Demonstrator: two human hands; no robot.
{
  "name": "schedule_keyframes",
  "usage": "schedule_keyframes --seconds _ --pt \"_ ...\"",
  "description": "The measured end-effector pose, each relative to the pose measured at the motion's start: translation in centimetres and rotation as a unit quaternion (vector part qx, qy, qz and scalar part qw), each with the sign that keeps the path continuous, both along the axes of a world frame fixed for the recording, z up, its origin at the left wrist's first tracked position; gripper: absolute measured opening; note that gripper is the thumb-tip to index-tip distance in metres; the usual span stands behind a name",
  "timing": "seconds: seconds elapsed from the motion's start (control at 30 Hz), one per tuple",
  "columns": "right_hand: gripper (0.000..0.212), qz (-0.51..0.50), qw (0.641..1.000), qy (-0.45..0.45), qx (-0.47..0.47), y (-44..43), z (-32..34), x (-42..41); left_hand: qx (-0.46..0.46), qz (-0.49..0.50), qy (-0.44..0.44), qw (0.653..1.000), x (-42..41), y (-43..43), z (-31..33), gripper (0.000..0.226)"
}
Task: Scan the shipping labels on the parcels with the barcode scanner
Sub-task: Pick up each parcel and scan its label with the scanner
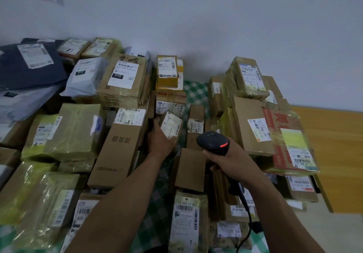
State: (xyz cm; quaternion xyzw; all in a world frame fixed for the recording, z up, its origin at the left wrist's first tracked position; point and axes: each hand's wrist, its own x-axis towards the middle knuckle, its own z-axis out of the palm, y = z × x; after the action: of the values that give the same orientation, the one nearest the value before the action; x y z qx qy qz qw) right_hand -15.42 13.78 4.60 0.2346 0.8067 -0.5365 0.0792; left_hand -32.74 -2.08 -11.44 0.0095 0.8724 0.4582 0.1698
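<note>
Lying on a green checked cloth (194, 92), many parcels (66, 133) are seen in the head view, packed close together in front of a pale wall (216, 17). Most are brown cartons wrapped in clear tape, and white labels are stuck on many of them.

Near the middle, a small parcel (171, 125) is gripped by the left hand (160, 142). The thumb is laid on its upper left edge and the fingers are curled under it, so they are mostly hidden. This parcel is held tilted above the pile, and its shipping label (170, 127) is turned up toward the camera. The print on it is too blurred to be read.

Just to the right, and apart from the small parcel, a black barcode scanner (213, 141) is held by the right hand (225, 159), whose fingers are closed round the handle. A red light (224, 145) is lit on the scanner head. A black cable (247, 213) is seen running down from the handle toward the lower edge.

A long brown box (115, 154) is placed just left of the left forearm. A yellow box (168, 70) is stacked behind the small parcel, near the wall. A dark blue mailing bag (29, 66) is found at the far left, and a box with red print (282, 135) at the right, beside a wooden surface (334, 154).
</note>
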Motion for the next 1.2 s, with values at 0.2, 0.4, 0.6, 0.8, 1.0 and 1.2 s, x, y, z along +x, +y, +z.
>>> schedule_keyframes --seconds 0.2,0.4,0.6,0.8,1.0,1.2 --pt "0.027 0.005 1.0 0.013 -0.015 -0.2 0.2 0.4 0.081 -0.029 -0.052 0.995 0.1 -0.6 0.5 0.077" --pt "0.034 -0.031 0.999 0.025 -0.004 -0.1 0.3 0.9 0.139 0.043 -0.005 0.989 2.8 -0.8 4.5 0.076" --pt "0.048 -0.155 0.983 0.095 0.007 -1.1 0.6 1.7 0.286 0.006 -0.045 0.957 9.0 -0.7 10.7 0.069" --pt "0.056 -0.211 0.962 0.169 -0.034 -2.6 1.1 2.8 0.325 -0.057 -0.086 0.94 13.2 -1.1 13.3 0.079" --pt "0.058 -0.183 0.951 0.215 -0.121 -2.3 1.7 3.8 0.359 -0.093 -0.095 0.924 15.0 -0.8 13.3 0.07" --pt "0.058 -0.173 0.955 0.207 -0.125 -1.7 2.2 4.5 0.364 -0.069 -0.104 0.923 13.5 -2.1 13.2 0.093"
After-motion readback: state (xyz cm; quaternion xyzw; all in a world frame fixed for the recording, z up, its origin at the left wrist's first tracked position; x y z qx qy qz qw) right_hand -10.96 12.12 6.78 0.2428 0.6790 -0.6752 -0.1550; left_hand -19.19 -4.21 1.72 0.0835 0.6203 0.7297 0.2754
